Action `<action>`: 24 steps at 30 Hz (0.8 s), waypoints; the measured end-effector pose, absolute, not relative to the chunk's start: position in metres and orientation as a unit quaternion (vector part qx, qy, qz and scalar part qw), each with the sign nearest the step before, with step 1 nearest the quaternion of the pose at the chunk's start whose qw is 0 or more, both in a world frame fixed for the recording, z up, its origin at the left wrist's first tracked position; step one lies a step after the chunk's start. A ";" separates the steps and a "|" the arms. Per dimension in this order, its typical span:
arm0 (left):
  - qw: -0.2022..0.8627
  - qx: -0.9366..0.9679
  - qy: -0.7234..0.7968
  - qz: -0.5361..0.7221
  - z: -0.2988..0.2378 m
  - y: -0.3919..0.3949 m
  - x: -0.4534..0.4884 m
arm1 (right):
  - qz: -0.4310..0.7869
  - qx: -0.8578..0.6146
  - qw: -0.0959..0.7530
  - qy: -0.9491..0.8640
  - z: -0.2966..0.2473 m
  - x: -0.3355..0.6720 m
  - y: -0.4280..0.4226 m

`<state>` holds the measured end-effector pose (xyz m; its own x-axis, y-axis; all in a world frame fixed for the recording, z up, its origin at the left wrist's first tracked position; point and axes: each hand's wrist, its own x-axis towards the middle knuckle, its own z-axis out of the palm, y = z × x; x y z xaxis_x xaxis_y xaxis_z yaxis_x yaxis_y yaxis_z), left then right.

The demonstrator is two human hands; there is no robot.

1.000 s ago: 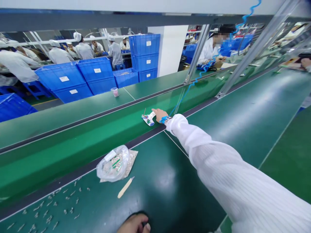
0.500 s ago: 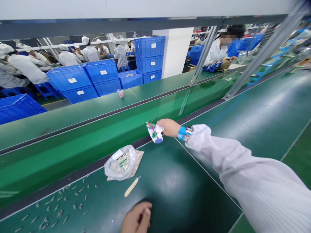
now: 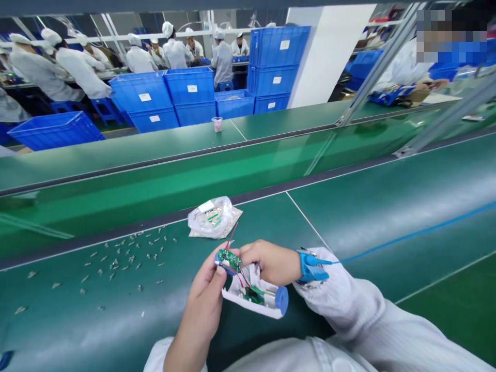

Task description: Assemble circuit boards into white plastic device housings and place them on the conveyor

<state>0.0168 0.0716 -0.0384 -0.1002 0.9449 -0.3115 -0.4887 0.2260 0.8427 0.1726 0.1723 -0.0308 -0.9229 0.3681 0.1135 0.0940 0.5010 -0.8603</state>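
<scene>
Both my hands meet low in the middle, over the dark green bench. My right hand, with a blue wrist strap on it, grips a white housing with a blue end cap holding a small motor and wires. My left hand pinches a small green circuit board that hangs on red and black wires from the housing. A thin red wire sticks up from the board.
A clear bag of small parts lies just beyond my hands. Several tiny loose parts are scattered to the left. A brighter green conveyor belt runs behind. A small pink cup, blue crates and workers in white stand further back.
My right hand has carried the white housing from the conveyor belt back to the bench in front of me. My left hand has come up and taken hold of the circuit board.
</scene>
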 end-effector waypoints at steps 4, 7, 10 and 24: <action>0.595 0.259 0.474 0.595 -0.032 0.068 0.014 | 0.703 -0.072 0.087 -0.702 -0.038 0.167 0.155; 0.517 0.295 0.520 0.613 -0.025 0.066 0.011 | 0.774 -0.132 0.079 -0.614 -0.043 0.167 0.149; 0.455 0.321 0.585 0.589 -0.014 0.062 0.010 | 0.705 -0.291 0.171 -0.624 -0.044 0.171 0.154; 0.326 0.454 0.675 0.481 -0.014 0.053 -0.001 | 0.618 -0.350 0.311 -0.632 0.013 0.133 0.137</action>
<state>-0.0008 0.0526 -0.0143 -0.3749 0.9271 -0.0029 0.3006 0.1246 0.9456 0.1327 0.1369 0.0126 -0.5621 0.8261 -0.0399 0.0583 -0.0085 -0.9983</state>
